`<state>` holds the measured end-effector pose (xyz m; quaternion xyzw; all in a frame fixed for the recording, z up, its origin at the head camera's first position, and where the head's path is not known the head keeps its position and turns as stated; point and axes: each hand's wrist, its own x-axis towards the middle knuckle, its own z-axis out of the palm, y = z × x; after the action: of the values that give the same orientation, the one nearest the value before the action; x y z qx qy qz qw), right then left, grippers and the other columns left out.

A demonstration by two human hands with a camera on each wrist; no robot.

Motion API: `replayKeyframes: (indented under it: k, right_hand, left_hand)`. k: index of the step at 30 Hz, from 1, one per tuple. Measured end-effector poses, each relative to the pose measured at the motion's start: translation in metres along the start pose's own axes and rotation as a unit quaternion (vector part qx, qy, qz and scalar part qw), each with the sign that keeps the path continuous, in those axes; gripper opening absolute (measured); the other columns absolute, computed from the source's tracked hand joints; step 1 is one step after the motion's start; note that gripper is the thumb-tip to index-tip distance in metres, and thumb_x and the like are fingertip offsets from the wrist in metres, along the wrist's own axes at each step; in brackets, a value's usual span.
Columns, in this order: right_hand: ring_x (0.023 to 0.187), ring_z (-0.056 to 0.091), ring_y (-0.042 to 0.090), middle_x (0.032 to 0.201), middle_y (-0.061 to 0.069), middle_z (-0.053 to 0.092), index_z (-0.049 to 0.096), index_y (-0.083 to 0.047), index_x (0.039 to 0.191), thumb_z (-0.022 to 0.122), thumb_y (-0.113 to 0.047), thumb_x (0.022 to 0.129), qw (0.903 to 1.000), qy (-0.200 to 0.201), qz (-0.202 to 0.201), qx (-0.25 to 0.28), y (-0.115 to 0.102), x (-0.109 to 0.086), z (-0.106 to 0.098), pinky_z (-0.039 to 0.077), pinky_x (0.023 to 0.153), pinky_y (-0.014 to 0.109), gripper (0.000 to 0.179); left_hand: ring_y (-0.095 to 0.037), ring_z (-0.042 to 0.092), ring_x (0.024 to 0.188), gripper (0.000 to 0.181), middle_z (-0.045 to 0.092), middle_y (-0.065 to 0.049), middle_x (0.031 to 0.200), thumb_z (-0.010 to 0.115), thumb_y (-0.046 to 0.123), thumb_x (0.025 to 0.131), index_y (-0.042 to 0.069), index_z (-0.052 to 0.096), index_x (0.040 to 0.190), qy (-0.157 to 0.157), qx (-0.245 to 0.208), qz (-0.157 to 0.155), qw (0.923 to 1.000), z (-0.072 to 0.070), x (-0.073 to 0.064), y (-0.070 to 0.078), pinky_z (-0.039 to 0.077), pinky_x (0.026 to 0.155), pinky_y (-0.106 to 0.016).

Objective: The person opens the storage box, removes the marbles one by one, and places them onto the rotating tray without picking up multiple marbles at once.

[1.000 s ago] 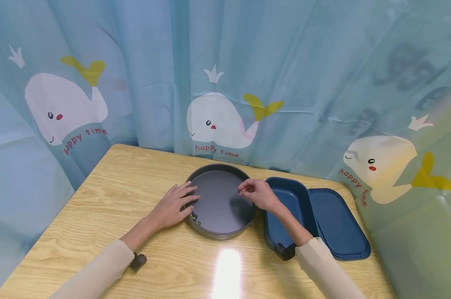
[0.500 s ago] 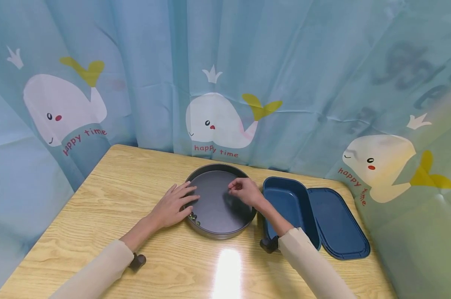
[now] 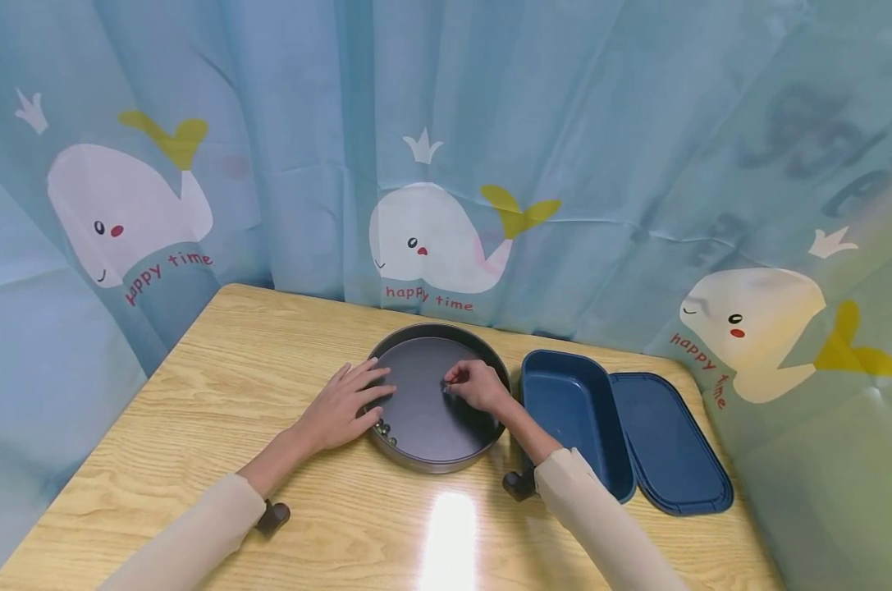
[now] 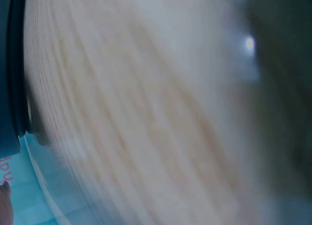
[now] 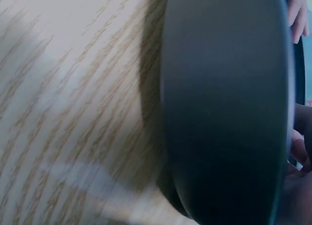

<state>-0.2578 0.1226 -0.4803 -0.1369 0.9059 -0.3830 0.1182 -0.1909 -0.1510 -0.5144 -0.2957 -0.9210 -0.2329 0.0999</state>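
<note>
A round dark grey pan (image 3: 431, 447) stands on the wooden table, with several small glassy marbles (image 3: 384, 431) gathered inside its near-left wall. My left hand (image 3: 342, 408) rests over the pan's left rim, fingers straight and spread. Above the pan floor, right of its middle, my right hand (image 3: 478, 386) pinches a tiny shiny marble (image 3: 446, 386) between thumb and fingertips; the fingers hide most of it. In the right wrist view the pan's outer wall (image 5: 224, 98) fills the middle, and part of my right hand (image 5: 298, 147) shows past its rim.
A deep blue rectangular box (image 3: 574, 410) stands close to the pan's right side. Its flat blue lid (image 3: 670, 443) lies further right, beside the box. A blue whale-print curtain (image 3: 446, 148) hangs behind the table (image 3: 268, 353). The left wrist view is mostly blurred.
My right hand has moved left from the pan's right rim to over its floor, the small marble still pinched. The left hand has stayed on the rim.
</note>
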Motion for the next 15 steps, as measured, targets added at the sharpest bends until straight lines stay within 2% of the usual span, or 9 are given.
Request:
replayKeyframes:
  k: [6,15]
  right_hand:
    - [0.071,0.061,0.010,0.080,-0.001,0.067,0.072,-0.003,0.089,0.074,-0.002,0.087,0.9999,-0.004,0.004,-0.010,0.0034,0.0009,0.0023,0.051,0.065,0.026,0.003]
    - [0.071,0.062,0.010,0.080,-0.001,0.067,0.072,0.001,0.091,0.074,-0.004,0.088,0.9998,-0.009,-0.008,-0.018,0.0060,0.0029,0.0029,0.052,0.064,0.026,0.006]
  left_hand:
    - [-0.031,0.031,0.145,0.036,0.051,-0.009,0.147,0.060,0.023,0.097,0.014,0.068,0.131,-0.007,-0.005,-0.005,1.0000,-0.0016,0.0001,0.0024,0.018,0.116,-0.060]
    - [-0.031,0.031,0.145,0.036,0.051,-0.009,0.147,0.061,0.022,0.096,0.014,0.068,0.131,-0.002,-0.007,-0.006,1.0000,-0.0002,0.0000,0.0010,0.018,0.115,-0.061]
